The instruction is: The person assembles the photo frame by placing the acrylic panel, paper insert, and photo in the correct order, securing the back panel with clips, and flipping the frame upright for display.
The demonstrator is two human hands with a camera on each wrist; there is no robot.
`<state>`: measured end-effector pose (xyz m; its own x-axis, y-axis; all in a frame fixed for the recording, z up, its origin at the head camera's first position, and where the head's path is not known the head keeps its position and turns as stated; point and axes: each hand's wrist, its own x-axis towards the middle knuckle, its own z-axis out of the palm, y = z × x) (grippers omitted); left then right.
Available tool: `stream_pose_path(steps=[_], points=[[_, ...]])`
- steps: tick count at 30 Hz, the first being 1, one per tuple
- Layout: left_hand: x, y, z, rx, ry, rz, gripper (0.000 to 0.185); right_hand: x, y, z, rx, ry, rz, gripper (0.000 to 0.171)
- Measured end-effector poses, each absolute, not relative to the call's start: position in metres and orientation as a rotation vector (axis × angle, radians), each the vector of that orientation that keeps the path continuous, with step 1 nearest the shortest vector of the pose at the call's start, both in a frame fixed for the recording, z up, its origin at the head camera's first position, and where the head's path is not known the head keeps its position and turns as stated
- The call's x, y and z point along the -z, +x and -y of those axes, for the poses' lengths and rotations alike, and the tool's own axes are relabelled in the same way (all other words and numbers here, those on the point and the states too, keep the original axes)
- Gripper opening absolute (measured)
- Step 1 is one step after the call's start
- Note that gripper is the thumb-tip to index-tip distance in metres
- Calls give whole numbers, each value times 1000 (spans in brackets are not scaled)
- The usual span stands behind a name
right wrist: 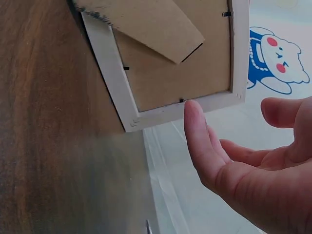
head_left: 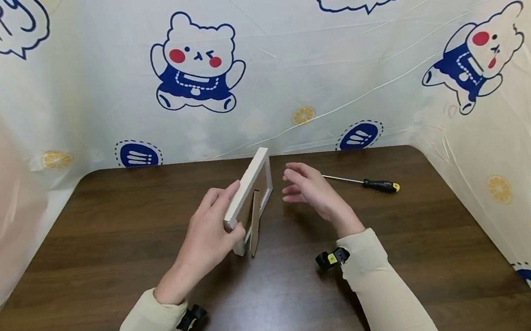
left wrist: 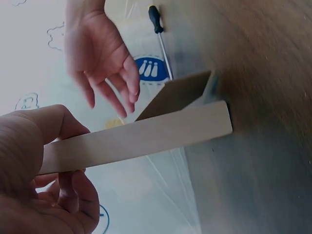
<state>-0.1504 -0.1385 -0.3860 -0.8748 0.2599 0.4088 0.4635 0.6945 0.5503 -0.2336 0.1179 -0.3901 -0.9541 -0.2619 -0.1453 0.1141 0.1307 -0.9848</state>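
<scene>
Cream sleeves (head_left: 387,282), black wrist straps (head_left: 331,258) with yellow tags.

White wooden rectangular picture frame (head_left: 248,197) stands upright on 1 long edge on the dark wood tabletop, seen nearly edge-on from the head view. Back faces right: brown cardboard backing panel (right wrist: 195,73) sits inside the frame, with 1 cardboard easel flap (right wrist: 146,24) folded out and angled toward the table.

The light is bright and even, with soft shadows under the arms. The head view bends at its edges. Both wrist views are blurred and pale.
</scene>
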Motion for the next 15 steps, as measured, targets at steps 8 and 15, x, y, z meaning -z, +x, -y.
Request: stream_pose_path(steps=[8,15], points=[[386,-145,127,959,-621,2616,80,387,-232,-122,1918,-164,-2111,57],[391,-141,122,995,-658,2625,81,382,-231,-121,1956,-142,-2094,57]])
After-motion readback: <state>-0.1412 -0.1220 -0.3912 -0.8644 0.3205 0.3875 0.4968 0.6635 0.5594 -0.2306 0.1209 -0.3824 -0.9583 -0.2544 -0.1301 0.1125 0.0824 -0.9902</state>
